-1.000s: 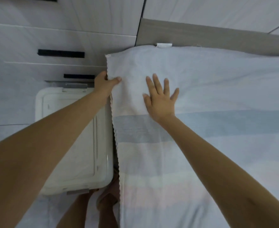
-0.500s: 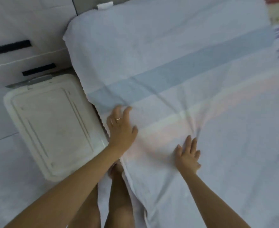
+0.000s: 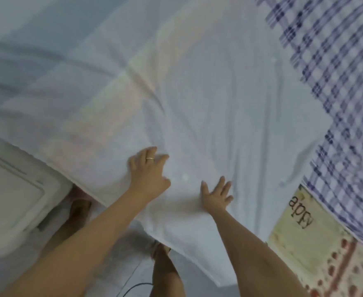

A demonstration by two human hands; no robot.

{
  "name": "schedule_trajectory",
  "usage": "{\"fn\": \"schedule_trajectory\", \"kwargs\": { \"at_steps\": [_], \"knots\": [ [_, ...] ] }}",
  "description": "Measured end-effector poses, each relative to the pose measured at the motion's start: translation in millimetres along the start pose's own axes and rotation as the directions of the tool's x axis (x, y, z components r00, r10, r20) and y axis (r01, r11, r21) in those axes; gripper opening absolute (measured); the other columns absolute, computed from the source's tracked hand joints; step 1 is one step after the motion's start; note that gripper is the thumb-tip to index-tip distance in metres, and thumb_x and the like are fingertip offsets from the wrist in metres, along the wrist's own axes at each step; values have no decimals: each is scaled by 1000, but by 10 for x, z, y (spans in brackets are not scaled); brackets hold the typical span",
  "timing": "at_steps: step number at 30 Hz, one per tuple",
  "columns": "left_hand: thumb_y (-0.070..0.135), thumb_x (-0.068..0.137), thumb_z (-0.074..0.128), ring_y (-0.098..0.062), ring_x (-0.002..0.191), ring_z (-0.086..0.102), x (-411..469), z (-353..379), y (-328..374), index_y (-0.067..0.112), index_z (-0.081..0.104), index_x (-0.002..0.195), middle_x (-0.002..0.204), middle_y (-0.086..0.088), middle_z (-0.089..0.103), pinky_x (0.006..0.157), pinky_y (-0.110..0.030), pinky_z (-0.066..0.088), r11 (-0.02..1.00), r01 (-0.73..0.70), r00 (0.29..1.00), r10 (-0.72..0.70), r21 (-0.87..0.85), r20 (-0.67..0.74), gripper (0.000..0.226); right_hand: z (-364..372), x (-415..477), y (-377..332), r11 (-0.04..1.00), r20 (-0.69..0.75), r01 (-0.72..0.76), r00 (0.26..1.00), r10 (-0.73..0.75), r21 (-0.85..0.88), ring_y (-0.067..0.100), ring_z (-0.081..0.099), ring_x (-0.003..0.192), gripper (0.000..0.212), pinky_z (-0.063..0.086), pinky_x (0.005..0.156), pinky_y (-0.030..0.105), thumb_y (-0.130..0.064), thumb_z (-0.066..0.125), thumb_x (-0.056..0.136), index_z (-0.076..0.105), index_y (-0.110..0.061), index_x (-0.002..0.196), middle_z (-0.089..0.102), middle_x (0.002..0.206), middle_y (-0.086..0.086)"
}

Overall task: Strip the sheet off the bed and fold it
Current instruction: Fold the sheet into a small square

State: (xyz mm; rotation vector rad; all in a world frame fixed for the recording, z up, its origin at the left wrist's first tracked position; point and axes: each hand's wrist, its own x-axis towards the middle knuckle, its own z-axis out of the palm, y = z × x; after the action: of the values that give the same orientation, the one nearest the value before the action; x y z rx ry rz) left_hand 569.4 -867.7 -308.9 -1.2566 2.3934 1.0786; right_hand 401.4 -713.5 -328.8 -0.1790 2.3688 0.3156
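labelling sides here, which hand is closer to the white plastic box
Left. The left hand presses the sheet just right of the white plastic box; the right hand lies flat farther right, beyond it.

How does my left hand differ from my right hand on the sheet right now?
The left hand wears a ring; the right hand shows none. The left hand's fingers lie close together, the right hand's are splayed. Both rest on the white sheet.

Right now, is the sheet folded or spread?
Spread: the sheet lies out flat, lightly creased, with the left hand and right hand resting on it.
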Motion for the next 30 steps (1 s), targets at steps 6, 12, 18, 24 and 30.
{"fn": "schedule_trajectory", "kwargs": {
  "at_steps": [6, 12, 18, 24, 30],
  "knots": [
    [45, 81, 56, -26, 144, -10, -77, 996, 1326, 34, 22, 145, 157, -2, -3, 111, -58, -7, 985, -63, 973, 25, 163, 229, 73, -328, 517, 1521, 977, -257, -81, 957, 131, 198, 29, 22, 138, 76, 24, 106, 51, -55, 41, 92, 12, -12, 148, 15, 155, 5],
    [58, 79, 60, -30, 141, -24, 222, 1691, 2382, 26, -8, 150, 155, -4, -24, 109, -62, -5, 966, -71, 972, 10, 248, 236, 104, -1170, 1495, 2212, 819, -453, 283, 891, -31, 499, 31, 39, 123, 59, 33, 99, 37, -24, 64, 84, 39, 1, 131, 42, 131, 18],
    [75, 49, 72, -27, 136, -36, 1198, 1607, 3215, 26, -33, 140, 147, -1, -41, 101, -70, -12, 970, 42, 978, -89, 241, 186, 147, -2253, 2602, 2072, 603, -424, 395, 900, -102, 693, 25, 28, 137, 74, 25, 113, 34, -19, 63, 87, 21, -6, 147, 25, 150, 11],
    [78, 31, 76, -30, 128, -45, 1727, 1475, 3541, 23, -48, 129, 135, -7, -55, 96, -74, -12, 942, 188, 940, -254, 279, 227, 167, -3017, 3369, 1876, 304, -285, 315, 948, -141, 899, 26, 57, 108, 51, 47, 90, 30, -12, 65, 86, 40, -1, 129, 53, 131, 14],
    [76, 28, 77, -29, 127, -47, 1902, 1595, 3517, 25, -58, 113, 131, -7, -58, 97, -73, -13, 908, 247, 927, -323, 338, 192, 167, -3317, 4027, 1594, 144, -253, 273, 957, -145, 951, 26, 61, 106, 52, 50, 84, 32, -32, 63, 89, 48, -7, 132, 60, 125, 9]
  ]
}}
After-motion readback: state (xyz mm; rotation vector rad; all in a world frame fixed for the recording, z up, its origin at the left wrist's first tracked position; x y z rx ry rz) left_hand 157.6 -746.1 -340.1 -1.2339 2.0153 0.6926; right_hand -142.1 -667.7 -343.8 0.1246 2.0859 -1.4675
